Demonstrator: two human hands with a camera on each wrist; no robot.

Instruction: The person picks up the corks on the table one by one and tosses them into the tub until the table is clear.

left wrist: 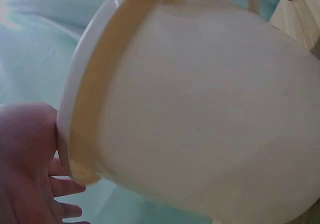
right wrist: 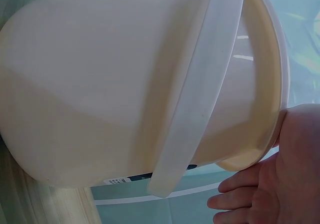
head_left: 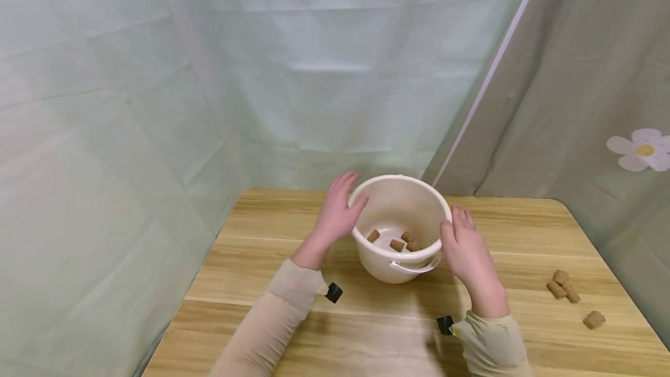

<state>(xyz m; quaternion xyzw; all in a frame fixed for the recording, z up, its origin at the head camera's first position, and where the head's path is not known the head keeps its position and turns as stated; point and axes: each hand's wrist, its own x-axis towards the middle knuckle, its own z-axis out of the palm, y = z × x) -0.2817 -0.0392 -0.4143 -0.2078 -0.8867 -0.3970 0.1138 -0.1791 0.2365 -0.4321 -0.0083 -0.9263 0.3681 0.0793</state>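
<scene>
Pale green hanging fabric (head_left: 335, 92) walls in the room, with a greyer panel (head_left: 555, 98) on the right. Before it stands one light wood-grain table with rounded corners (head_left: 251, 295). On the table's far half, about midway across, is one cream plastic bucket (head_left: 382, 263), mouth up; whether its base sits quite flat is hard to tell. Two hands in beige sleeves (head_left: 293, 295) grip it from opposite sides — the left hand (head_left: 335, 211) with its thumb over the rim, the right hand (head_left: 467, 252) with its thumb on the rim, fingers outside. One white handle (head_left: 416, 271) hangs down the near side. One white printed flower (head_left: 641, 150) marks the right-hand fabric. Eight stubby brown pieces (head_left: 594, 319) show — four inside on the bucket's floor, four on the table at right: three clustered, one apart.
</scene>
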